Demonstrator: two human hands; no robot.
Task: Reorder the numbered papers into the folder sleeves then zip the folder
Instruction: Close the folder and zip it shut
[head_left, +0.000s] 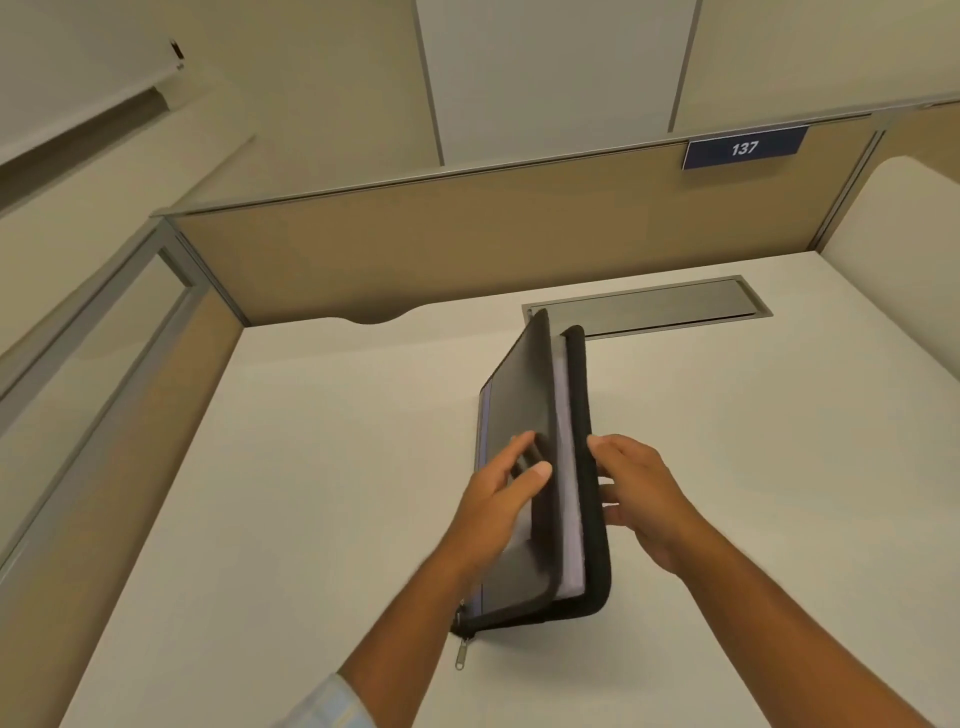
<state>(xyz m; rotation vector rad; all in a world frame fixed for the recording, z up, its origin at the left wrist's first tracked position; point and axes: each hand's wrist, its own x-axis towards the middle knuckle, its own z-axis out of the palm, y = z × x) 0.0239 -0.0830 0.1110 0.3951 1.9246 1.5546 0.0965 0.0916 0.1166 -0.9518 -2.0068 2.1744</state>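
Head view: my zip folder (519, 395) stood half open on the white desk (311, 467), in front of me and just right of centre. Its spine side rested on the desktop and its grey cover was raised nearly upright. My left hand (498, 493) lay flat against that grey cover, fingers straight and spread, pressing it and curled round nothing. My right hand (639, 499) gripped the folder's padded black outer edge, with the thumb on the near face and the other fingers wrapped behind it. Between the two covers showed a stack of pale sheets (569, 467), seen edge-on, so I could not tell which were papers and which were sleeves. The zip was undone, and its metal pull (460, 656) lay on the desk at the folder's near left corner. A light blue cuff (332, 701) showed at my left forearm. Behind the folder, a brushed metal hatch (649, 306) was set flush in the desktop. Tan partition panels (415, 249) enclosed the desk, and a blue sign reading 137 (744, 148) hung on the rear panel's top rail.
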